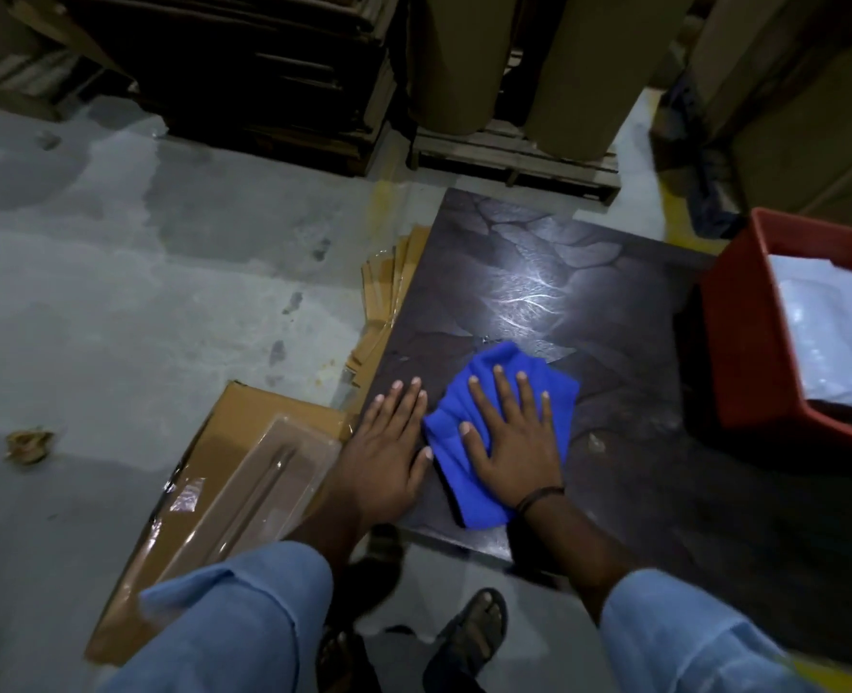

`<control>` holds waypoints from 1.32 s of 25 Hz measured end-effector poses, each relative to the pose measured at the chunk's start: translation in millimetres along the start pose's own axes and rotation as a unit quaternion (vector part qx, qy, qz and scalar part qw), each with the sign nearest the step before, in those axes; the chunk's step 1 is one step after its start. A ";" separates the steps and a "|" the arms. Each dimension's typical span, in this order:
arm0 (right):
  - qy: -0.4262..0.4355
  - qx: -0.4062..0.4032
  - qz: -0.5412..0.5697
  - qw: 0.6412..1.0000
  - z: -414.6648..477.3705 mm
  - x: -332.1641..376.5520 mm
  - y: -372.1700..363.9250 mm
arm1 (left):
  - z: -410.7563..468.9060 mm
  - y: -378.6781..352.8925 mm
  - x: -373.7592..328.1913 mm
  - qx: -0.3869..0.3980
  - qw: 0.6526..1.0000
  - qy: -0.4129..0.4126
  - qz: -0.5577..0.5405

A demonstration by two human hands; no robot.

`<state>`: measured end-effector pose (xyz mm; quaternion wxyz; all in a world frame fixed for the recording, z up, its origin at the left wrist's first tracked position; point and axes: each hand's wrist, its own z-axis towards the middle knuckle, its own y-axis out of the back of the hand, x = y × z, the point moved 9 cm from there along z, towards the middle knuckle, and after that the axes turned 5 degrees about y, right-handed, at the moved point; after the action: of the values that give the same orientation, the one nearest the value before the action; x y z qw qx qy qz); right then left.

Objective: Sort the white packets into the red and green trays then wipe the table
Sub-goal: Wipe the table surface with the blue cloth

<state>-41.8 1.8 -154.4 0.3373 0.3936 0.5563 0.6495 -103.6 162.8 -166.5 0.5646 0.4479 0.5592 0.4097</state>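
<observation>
**Inspector:** Status of the sorting?

**Onlooker:** White packets [833, 332] lie inside the red tray [733, 342] at the table's right side. No packet shows on the table top. The green tray is out of sight, so I cannot vouch for it. My judgement is that the job has reached the wiping step.

**Inspector:** Location of the cloth?

**Onlooker:** The blue cloth [498, 360] lies bunched on the near-left part of the dark table [538, 252], just short of the bright glare patch.

**Inspector:** Hands?

**Onlooker:** The right hand [513, 437] lies flat on the cloth with fingers straight and spread. It presses down and grips nothing. The left hand [389, 442] lies flat on the bare table top just beside the cloth and holds nothing. Whether its thumb touches the cloth's edge, I cannot tell.

**Inspector:** How will the cloth handle?

**Onlooker:** I judge it soft, light and limp. It is creased under the palm and would likely ruck up if pushed from one corner. The best purchase is a palm over its middle with fingers fanned toward the leading edge. The table looks glossy, so the cloth should glide easily.

**Inspector:** Anything else?

**Onlooker:** A flattened cardboard box [244, 442] lies on the floor left of the table.
</observation>
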 end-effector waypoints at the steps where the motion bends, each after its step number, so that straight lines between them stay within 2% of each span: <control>1: -0.002 0.002 0.005 1.000 -20.7 10.4 1.0 | 0.2 0.5 0.8 0.009 1.000 0.000 -0.007; 4: 0.013 0.013 0.008 1.000 -62.7 34.6 3.9 | -4.4 4.0 3.7 0.033 0.999 -0.004 0.003; 7: 0.015 0.017 -0.005 1.000 -51.7 16.7 5.2 | -7.4 4.3 5.9 0.020 1.000 -0.007 0.016; 11: -0.121 -0.002 -0.025 0.992 16.7 -50.7 3.4 | -8.8 1.4 7.5 -0.014 1.000 -0.008 0.009; 14: -0.159 -0.006 -0.011 0.987 87.6 -68.0 -3.4 | -7.9 -1.0 7.4 -0.033 0.999 -0.010 0.002; 19: -0.070 -0.004 -0.005 0.997 162.4 -41.3 -21.7 | -5.6 -0.2 6.1 -0.057 0.998 -0.026 -0.009; 25: -0.013 -0.016 -0.003 1.000 128.8 -13.6 -15.2 | -6.9 -1.0 4.2 -0.051 0.998 -0.031 -0.005; 27: 0.009 0.000 0.002 1.000 103.0 9.6 -16.5 | -12.4 4.1 8.7 -0.043 0.999 0.002 -0.021; 29: 0.032 0.006 0.009 0.999 75.2 36.9 -20.5 | -35.6 14.9 30.5 -0.063 0.994 0.081 -0.047; 33: 0.098 0.020 0.022 0.995 18.2 103.6 -23.2 | -129.1 34.1 81.9 -0.090 0.980 0.151 -0.089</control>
<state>-73.6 104.4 -162.0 0.2588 0.3474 0.5907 0.6808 -228.0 256.8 -151.8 0.5455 0.2768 0.6369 0.4693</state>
